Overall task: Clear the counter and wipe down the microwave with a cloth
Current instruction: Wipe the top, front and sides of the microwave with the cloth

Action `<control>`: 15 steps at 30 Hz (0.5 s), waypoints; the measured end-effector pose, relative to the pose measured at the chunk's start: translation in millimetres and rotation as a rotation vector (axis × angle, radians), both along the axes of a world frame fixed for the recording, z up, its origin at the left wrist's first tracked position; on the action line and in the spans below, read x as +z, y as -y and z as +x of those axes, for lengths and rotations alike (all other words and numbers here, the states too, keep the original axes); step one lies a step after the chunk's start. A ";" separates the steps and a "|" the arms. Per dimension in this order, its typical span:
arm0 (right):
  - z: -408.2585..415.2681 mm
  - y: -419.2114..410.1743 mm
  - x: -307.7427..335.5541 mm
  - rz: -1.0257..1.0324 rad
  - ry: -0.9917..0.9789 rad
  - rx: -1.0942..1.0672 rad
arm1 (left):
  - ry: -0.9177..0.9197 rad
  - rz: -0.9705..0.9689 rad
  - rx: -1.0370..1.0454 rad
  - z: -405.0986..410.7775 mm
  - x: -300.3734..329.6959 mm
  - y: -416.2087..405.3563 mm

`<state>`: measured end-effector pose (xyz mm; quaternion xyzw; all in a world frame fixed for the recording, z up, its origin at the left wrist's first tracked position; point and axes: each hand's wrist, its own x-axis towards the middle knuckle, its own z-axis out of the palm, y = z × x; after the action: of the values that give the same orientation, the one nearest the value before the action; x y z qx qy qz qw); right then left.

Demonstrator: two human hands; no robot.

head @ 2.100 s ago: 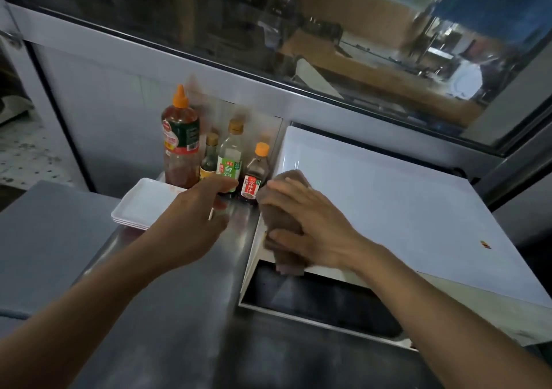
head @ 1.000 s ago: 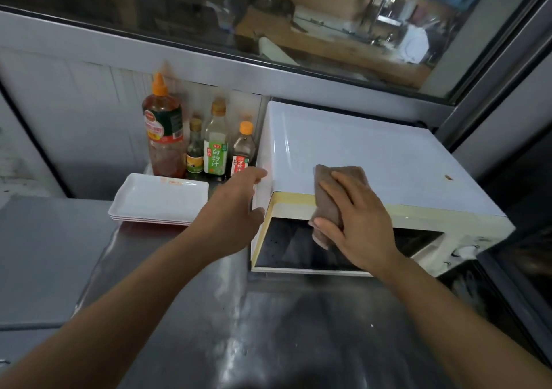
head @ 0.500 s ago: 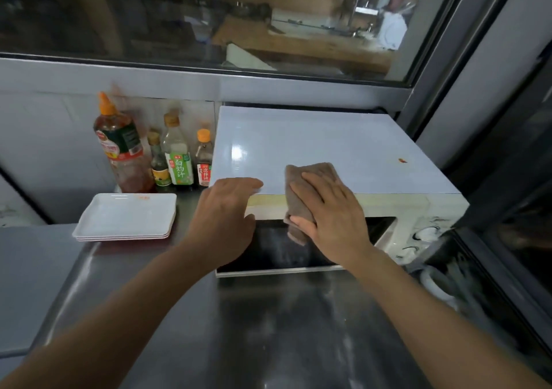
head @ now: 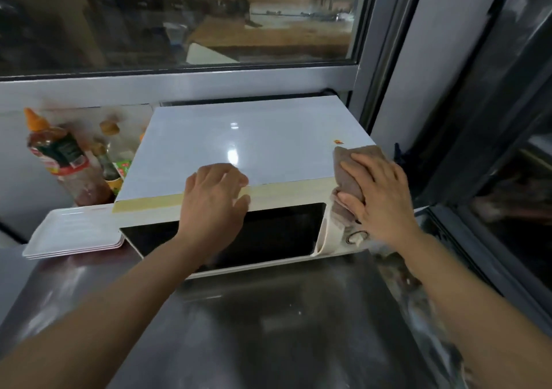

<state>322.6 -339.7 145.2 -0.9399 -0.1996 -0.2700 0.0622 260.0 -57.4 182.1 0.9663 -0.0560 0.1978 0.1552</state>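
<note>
Here, in the head view, the right hand [head: 379,197] is pressing a brown cloth [head: 348,173] with flat, straight fingers over the microwave [head: 239,143]'s top front right corner; its unwiped top is stretching leftward. The left hand [head: 213,206], fingers relaxed, is bracing the front edge. Blurred sauce bottles [head: 62,161] are standing behind, partly hidden.

bottles [head: 71,164] apparently left of microwave [head: 239,140]

We see a glossy white boxy microwave [head: 239,137] with a cream-yellow front band, a black glass door and a tiny orange-red spot on top, and a plain brown cloth [head: 348,176] over its right front corner. Beside it stand a reddish sauce bottle with an orange cap [head: 59,161] and a green-and-red label, and a stack of plain white rectangular trays [head: 74,233]. The steel worktop [head: 268,329] is dull grey with pale smears.
</note>
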 end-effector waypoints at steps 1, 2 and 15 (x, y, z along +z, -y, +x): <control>1.6 8.5 -0.8 0.023 -0.013 -0.015 | -0.002 0.015 -0.061 3.7 -0.6 13.0; 3.3 17.8 -1.9 0.060 -0.030 -0.019 | -0.005 0.033 -0.114 7.7 -1.5 25.7; 2.9 38.2 -54.4 1.354 -0.420 0.452 | 0.094 0.101 -0.089 22.4 -21.7 74.2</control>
<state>325.6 -378.0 90.8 -0.6637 -0.1618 -0.1292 0.7187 282.4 -131.6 160.4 0.9591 -0.1161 0.2327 0.1121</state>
